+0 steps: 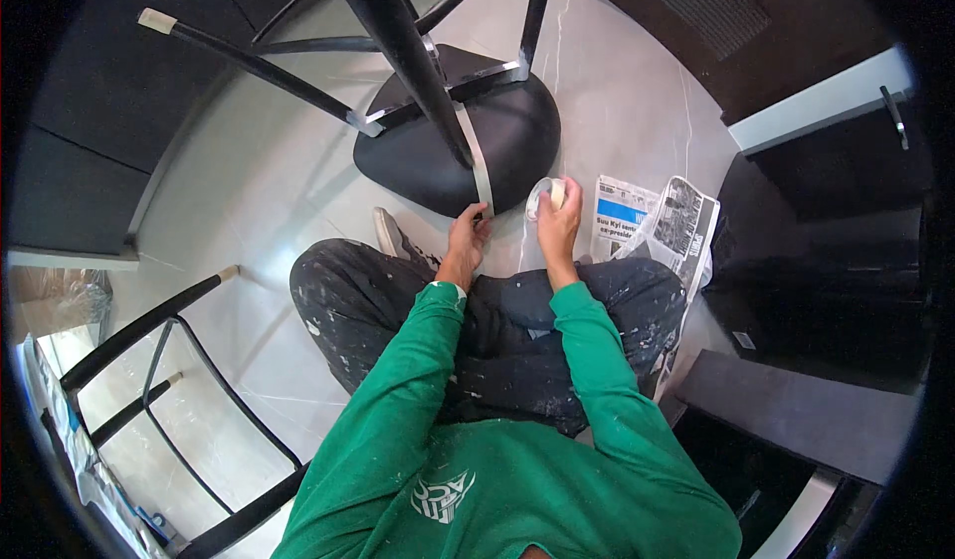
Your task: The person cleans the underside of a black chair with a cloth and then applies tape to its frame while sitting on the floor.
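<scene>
An upturned black stool rests with its dark seat [527,126] on the floor in front of me, its black legs [403,47] pointing up. A pale strip of masking tape [478,156] runs down across the seat's underside toward me. My left hand [468,246] pinches the lower end of that strip at the seat's near edge. To its right, my right hand [560,216] grips a roll of masking tape [545,197], apart from the seat. Whether any tape joins the roll to the strip, I cannot tell. More light tape [366,123] shows at a leg's base.
Folded newspaper [625,211] lies right of my hands, beside a black cabinet [826,261]. Another stool frame with black legs [149,330] lies at the left, near plastic wrapping [65,300]. My crossed legs in paint-spotted trousers [358,295] are just below my hands.
</scene>
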`<state>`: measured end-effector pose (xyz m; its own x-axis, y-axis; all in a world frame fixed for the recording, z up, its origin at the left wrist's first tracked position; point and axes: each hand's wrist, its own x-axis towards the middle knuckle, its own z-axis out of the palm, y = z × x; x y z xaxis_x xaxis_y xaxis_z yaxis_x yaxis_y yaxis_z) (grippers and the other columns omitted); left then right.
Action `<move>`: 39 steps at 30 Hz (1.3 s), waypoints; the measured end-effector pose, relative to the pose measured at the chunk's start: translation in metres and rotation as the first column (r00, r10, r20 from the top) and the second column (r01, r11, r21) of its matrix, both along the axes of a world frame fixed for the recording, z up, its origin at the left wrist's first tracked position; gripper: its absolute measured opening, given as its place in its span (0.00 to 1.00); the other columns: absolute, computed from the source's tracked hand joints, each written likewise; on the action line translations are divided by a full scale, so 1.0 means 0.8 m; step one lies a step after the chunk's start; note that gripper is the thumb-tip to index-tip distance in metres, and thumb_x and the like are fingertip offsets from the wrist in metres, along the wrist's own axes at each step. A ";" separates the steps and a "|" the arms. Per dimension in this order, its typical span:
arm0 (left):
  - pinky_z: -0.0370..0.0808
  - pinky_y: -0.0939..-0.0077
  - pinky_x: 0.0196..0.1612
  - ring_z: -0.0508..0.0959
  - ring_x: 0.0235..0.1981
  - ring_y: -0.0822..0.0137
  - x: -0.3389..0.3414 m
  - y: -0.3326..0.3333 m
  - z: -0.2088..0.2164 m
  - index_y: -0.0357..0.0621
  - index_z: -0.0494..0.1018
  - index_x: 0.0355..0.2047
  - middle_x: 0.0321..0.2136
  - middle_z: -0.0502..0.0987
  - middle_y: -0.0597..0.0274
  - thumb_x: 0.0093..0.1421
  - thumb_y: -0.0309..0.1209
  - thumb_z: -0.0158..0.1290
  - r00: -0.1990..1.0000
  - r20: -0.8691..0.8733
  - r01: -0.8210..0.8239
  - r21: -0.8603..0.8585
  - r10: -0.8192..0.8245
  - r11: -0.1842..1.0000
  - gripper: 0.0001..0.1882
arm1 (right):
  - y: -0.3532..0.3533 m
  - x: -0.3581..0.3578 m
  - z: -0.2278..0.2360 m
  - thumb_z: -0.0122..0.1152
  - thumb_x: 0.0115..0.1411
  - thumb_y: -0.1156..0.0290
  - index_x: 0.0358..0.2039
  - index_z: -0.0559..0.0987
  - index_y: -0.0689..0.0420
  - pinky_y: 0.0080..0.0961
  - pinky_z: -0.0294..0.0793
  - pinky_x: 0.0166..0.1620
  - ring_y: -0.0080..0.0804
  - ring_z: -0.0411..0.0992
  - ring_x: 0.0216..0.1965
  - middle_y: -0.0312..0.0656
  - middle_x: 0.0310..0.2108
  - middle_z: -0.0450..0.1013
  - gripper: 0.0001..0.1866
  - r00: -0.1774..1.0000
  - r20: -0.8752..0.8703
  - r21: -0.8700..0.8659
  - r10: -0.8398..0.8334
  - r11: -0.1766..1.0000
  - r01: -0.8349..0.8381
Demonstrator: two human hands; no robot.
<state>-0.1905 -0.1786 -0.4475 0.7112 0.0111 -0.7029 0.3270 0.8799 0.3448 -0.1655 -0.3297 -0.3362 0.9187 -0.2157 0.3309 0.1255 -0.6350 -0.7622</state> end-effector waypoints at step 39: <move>0.56 0.54 0.67 0.60 0.64 0.43 0.015 0.032 0.311 0.33 0.54 0.65 0.62 0.59 0.40 0.50 0.30 0.68 0.817 0.530 -0.577 0.760 -0.228 -0.300 0.47 | 0.091 0.131 0.188 0.58 0.62 0.79 0.55 0.60 0.54 0.33 0.82 0.33 0.37 0.79 0.31 0.42 0.36 0.73 0.24 0.939 0.076 0.921 0.336 0.337 -0.195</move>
